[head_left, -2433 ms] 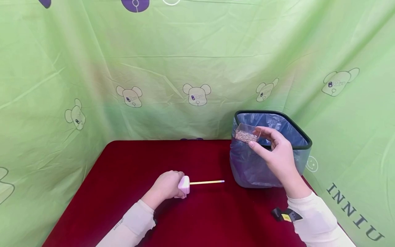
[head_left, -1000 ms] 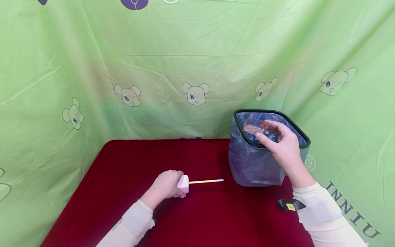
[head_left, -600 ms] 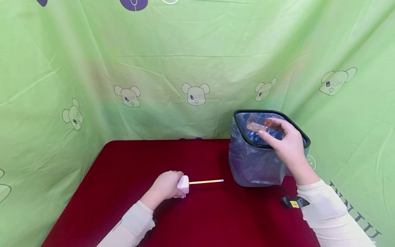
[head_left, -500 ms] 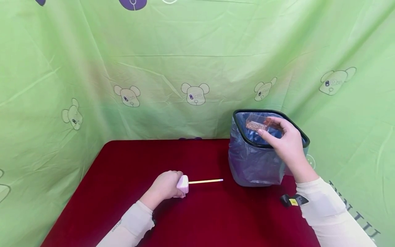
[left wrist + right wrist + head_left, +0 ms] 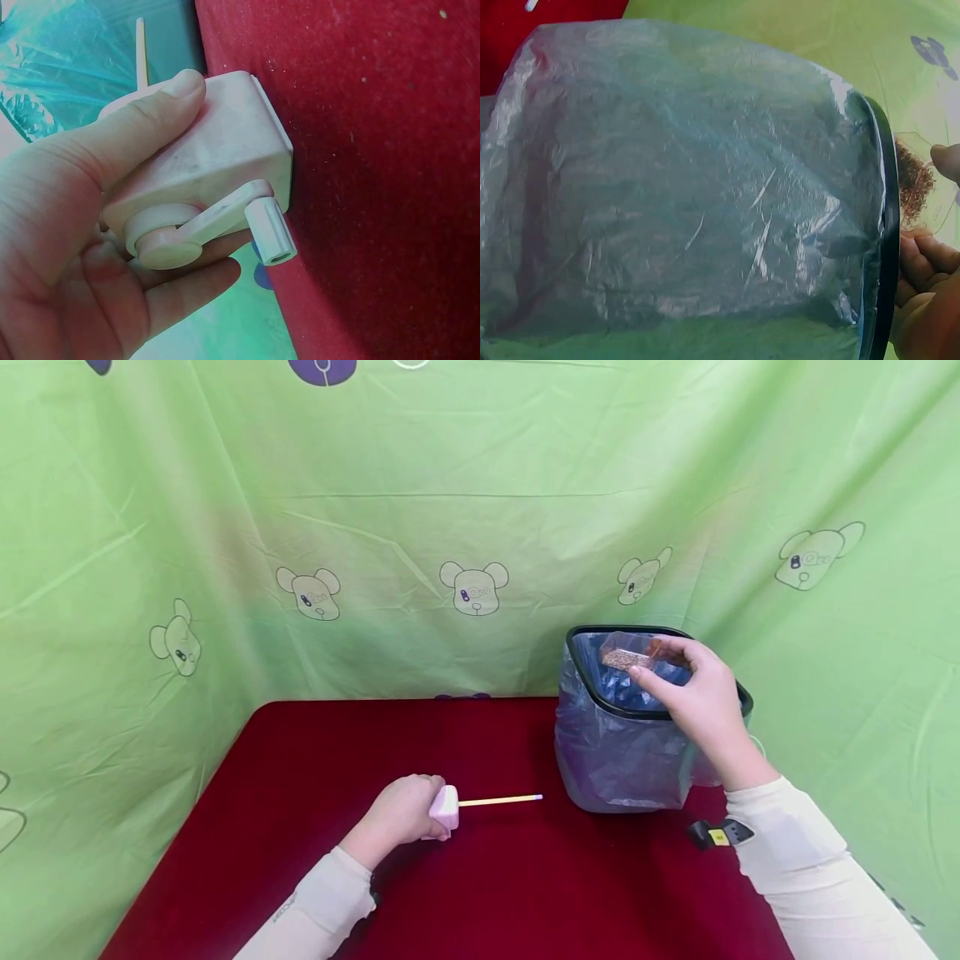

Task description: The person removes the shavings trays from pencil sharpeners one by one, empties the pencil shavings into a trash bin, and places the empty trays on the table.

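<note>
My left hand grips a pink crank pencil sharpener low over the table. A yellow pencil sticks out of its right side. In the left wrist view, the sharpener's crank handle faces the camera, and my thumb lies along the body. My right hand pinches a clear shavings drawer over the mouth of the lined trash bin. Brown pencil shavings lie inside the drawer. In the right wrist view, the bin liner hides much of the scene, and shavings show beyond the black rim.
Dark red cloth covers the table. The bin, with its black rim, stands at the table's right rear. A green curtain printed with bear heads hangs behind and at both sides.
My right hand has carried the shavings drawer right and away from me, from the bin's near left edge to over its opening. My left hand, the sharpener and the pencil stay put.
</note>
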`<state>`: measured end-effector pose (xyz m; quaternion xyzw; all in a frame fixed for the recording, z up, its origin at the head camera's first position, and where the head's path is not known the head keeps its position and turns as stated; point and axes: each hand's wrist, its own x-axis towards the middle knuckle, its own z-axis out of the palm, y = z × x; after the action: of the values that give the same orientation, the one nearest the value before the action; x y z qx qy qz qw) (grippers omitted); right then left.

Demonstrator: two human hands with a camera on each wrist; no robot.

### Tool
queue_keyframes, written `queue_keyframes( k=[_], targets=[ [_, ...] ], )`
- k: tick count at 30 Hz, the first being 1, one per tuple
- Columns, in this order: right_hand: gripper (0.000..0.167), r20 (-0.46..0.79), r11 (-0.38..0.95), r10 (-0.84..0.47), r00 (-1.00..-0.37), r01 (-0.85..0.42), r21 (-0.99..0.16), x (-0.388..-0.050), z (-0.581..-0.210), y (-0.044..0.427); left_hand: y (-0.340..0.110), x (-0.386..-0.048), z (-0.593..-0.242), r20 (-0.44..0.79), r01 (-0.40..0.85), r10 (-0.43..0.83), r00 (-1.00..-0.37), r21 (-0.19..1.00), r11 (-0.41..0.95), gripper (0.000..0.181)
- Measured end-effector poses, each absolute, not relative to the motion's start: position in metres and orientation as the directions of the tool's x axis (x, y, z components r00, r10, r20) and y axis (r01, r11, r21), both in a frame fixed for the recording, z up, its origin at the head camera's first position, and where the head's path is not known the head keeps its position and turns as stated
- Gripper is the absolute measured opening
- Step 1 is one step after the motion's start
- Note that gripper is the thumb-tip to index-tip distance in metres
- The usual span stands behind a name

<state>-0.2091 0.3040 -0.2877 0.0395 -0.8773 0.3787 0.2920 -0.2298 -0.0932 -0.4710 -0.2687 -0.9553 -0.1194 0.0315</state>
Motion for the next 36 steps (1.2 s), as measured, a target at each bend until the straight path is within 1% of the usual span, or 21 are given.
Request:
queue_keyframes(
  k=[8,16,27,36],
  targets=[
    [0.058,0.535,0.745,0.142,-0.833,-0.265,-0.611,-0.210,-0.286,0.307,-0.093,-0.229,-0.470,0.123,0.522,0.507,-0.853,0.209,0.827,0.074],
    [0.058,0.541,0.783,0.117,-0.833,-0.258,-0.567,-0.213,-0.282,0.311,-0.093,-0.230,-0.471,0.115,0.515,0.502,-0.857,0.210,0.831,0.072],
    [0.063,0.496,0.807,0.075,-0.865,-0.240,-0.540,-0.215,-0.283,0.317,-0.093,-0.229,-0.470,0.122,0.523,0.509,-0.852,0.198,0.829,0.074],
    [0.064,0.482,0.818,0.045,-0.875,-0.244,-0.520,-0.216,-0.280,0.323,-0.093,-0.230,-0.470,0.119,0.520,0.506,-0.854,0.194,0.832,0.075]
  ],
)
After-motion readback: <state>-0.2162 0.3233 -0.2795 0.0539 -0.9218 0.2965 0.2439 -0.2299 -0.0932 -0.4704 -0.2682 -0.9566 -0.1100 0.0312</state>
